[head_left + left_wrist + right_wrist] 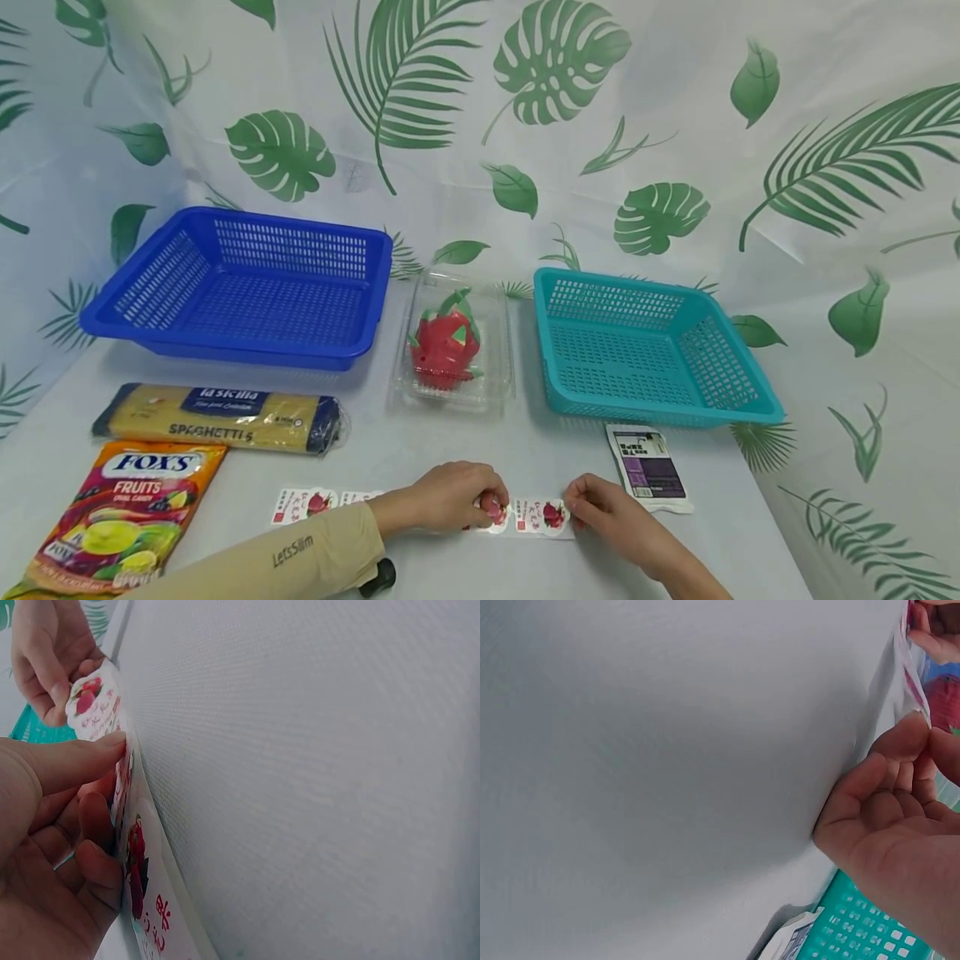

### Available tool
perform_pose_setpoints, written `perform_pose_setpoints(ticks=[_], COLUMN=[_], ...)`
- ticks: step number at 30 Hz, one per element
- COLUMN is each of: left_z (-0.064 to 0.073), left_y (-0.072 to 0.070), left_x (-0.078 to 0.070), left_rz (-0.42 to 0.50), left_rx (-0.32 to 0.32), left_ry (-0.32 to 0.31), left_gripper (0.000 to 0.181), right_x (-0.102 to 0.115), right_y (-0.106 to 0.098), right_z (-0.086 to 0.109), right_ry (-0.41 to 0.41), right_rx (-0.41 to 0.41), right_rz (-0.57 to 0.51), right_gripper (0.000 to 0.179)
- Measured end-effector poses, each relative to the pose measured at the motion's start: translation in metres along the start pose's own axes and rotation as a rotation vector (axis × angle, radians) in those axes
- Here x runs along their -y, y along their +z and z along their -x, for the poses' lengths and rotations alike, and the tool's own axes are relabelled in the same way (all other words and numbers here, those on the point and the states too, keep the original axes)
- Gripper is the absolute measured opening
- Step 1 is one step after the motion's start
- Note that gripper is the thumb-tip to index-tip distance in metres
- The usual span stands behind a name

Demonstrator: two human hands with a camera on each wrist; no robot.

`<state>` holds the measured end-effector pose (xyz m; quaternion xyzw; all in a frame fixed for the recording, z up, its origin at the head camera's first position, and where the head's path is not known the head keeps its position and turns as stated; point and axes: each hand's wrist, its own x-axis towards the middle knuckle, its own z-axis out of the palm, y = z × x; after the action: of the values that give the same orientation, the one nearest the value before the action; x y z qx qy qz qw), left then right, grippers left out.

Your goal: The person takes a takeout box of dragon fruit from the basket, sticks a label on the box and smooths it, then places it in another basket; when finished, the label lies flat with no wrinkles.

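A strip of white stickers (pixel 309 505) with red dragon fruit pictures and red lettering lies along the front of the table. My left hand (pixel 456 497) pinches the strip near its middle; in the left wrist view the thumb (pixel 79 761) lies on its printed face with the fingers behind. At the strip's right end, my right hand (pixel 617 521) holds the edge of the last sticker (pixel 542 517) between thumb and forefinger. That end looks lifted off the table in the left wrist view. Beyond the hands, a clear plastic box (pixel 495 367) contains a red dragon fruit (pixel 444 346).
A blue basket (pixel 262 346) stands back left, a teal basket (pixel 660 408) back right. Spaghetti (pixel 225 419) and a Fox's candy bag (pixel 123 508) lie at the left. A small white and purple packet (pixel 649 468) sits beyond my right hand.
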<state>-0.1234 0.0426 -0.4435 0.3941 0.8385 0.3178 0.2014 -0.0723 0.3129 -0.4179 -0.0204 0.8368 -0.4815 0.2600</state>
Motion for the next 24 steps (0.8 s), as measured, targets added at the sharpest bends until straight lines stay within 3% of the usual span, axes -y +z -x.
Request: perform_pose_setpoints(ticks=[5, 8, 16, 24], left_z=[-0.001, -0.001, -0.001, -0.002], left_y=[0.001, 0.001, 0.000, -0.003], left_x=[0.001, 0.001, 0.001, -0.001], left_rz=[0.005, 0.012, 0.013, 0.011], left_rx=[-0.004, -0.003, 0.003, 0.012], left_ry=[0.002, 0.000, -0.002, -0.003], left_gripper=[0.020, 0.020, 0.019, 0.018], right_x=[-0.001, -0.001, 0.000, 0.003], right_y=[0.000, 0.002, 0.006, 0.014], right_z=[-0.002, -0.003, -0.005, -0.009], right_ry=[-0.023, -0.053, -0.042, -0.131], right_rx=[0.013, 0.010, -0.056, -0.107], right_rz=[-0.032, 0.012, 0.132, 0.244], right_gripper=[0.025, 0.027, 0.023, 0.017])
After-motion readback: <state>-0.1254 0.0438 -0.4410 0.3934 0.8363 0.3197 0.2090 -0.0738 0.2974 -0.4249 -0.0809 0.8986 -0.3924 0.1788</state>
